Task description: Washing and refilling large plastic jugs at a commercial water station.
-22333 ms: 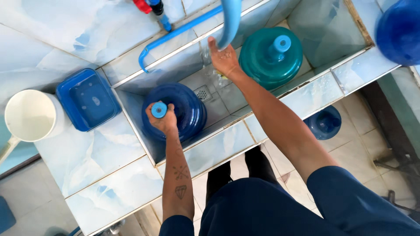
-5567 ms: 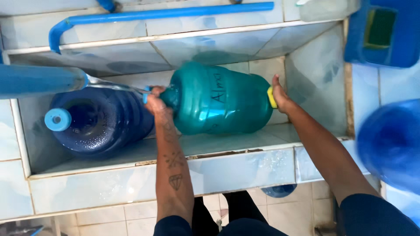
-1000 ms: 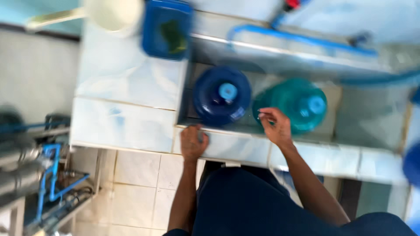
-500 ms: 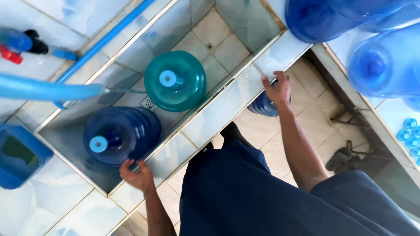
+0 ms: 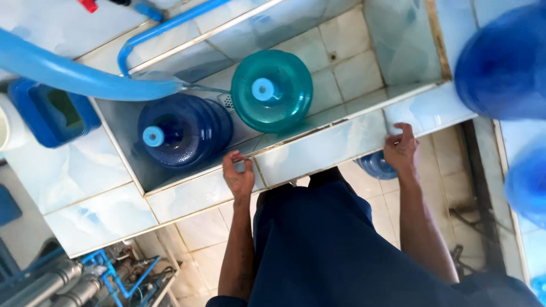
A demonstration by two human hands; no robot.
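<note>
Top-down view of a tiled wash trough [image 5: 318, 149]. Two large jugs are standing inside it: one dark blue jug [image 5: 183, 129] to the left and one teal jug [image 5: 272, 90] to the right, touching side by side, each wearing a light blue cap. Parts of two more blue jugs are showing at the right edge, an upper jug [image 5: 503, 59] and a lower jug [image 5: 526, 182], and a fifth, smaller blue jug [image 5: 376, 165] is sitting on the floor below the rim, mostly hidden by the ledge. One thick blue hose [image 5: 79, 77] is crossing from the upper left, its mouth ending above the dark blue jug. One thin blue pipe [image 5: 170, 25] is running along the back wall. One blue tub [image 5: 48, 113] is resting on the desk [image 5: 74, 182] to the left of the trough.

You are resting both hands on the front rim. Your left hand [image 5: 239, 176] is lying flat, fingers curled loosely over the edge just in front of the dark blue jug, its grip open and holding nothing. Your right hand [image 5: 400, 149] is hooking over the rim well to the right of the teal jug, fingers bent on the tile; it is gripping only the ledge. Both forearms are reaching straight forward, well apart.
</note>
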